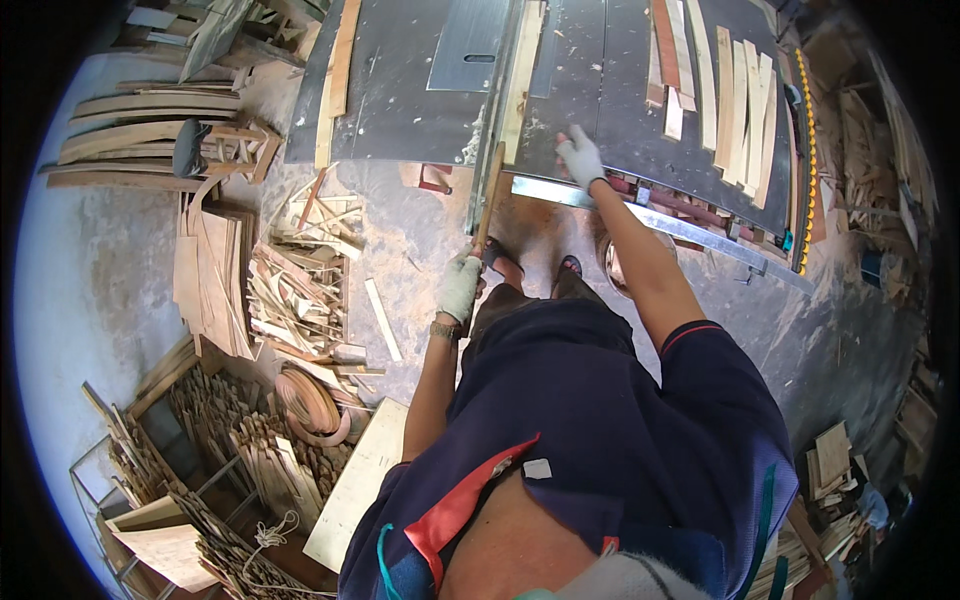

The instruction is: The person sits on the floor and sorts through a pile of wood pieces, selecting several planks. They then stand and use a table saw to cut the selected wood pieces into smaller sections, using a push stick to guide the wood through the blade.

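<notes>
Well to the left of the left hand's grip lay a stack of curved boards; nearer to it was a heap of pale offcuts, and one loose strip lay on the floor just left of the hand. The gloved left hand was closed around the near end of a narrow wooden stick, which pointed away from the grip toward a dark tabletop. Ahead of that grip ran a metal rail, with a long pale board just to its right. Farther right, the gloved right hand was at the tabletop's near edge, fingers loosely spread; whether it touched the surface could not be told. Well right of both hands, several wooden strips lay on the tabletop.
</notes>
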Demonstrator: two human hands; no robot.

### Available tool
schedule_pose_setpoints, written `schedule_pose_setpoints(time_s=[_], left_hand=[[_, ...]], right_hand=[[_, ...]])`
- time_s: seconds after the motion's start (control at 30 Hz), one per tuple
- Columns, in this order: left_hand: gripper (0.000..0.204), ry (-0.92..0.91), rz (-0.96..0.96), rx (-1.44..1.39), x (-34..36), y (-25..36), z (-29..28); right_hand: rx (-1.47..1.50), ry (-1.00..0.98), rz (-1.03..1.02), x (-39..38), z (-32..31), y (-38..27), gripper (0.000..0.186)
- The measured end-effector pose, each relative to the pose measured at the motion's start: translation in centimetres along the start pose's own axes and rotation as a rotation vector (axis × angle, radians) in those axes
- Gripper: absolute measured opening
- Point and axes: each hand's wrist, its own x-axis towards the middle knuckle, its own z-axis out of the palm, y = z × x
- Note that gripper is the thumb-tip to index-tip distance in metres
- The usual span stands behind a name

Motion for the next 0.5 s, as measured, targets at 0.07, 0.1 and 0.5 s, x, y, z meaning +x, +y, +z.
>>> schedule_pose_setpoints(time_s=[0.07,0.1,0.5], left_hand=[[0.026,-0.017,0.013,0.019,0.5,0.5,0.1],[0.026,-0.004,0.013,0.005,0.8,0.5,0.2],[0.029,0.061,0.017,0.055,6.5,3.1,2.7]], right_hand=[[-0.186,0.105,-0.046,-0.3,-3.7,-0.1,0.057],[-0.346,0.166,-0.081,-0.4,-5.5,-0.7,0.058],[0.02,0.021,0.12,-0.7,-9.4,-0.9,0.068]])
